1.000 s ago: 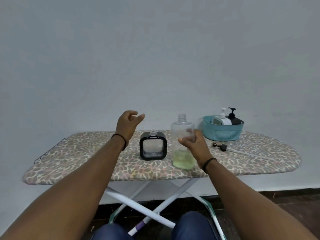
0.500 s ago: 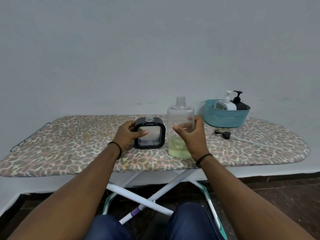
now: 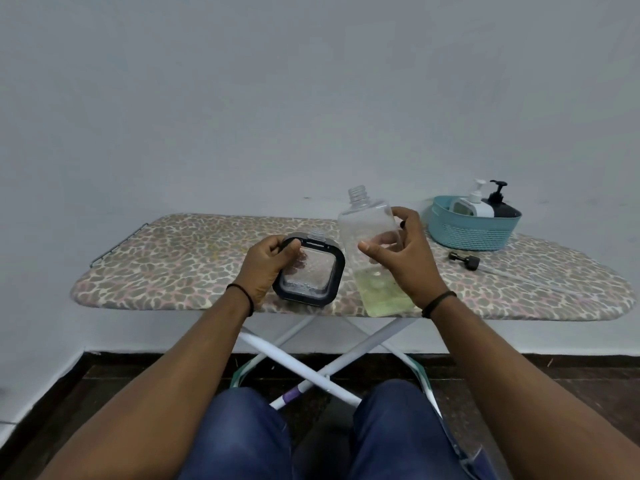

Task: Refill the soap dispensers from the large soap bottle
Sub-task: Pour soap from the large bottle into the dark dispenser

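Leopard-print ironing board: left hand grips square black-framed clear dispenser; right hand grips uncapped large bottle, yellowish soap low inside.

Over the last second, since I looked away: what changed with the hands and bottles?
The left hand came down from the air and took hold of the square dispenser, tilting it. The right hand kept its grip on the big bottle, which now leans left. The basket and the loose pump stayed put.
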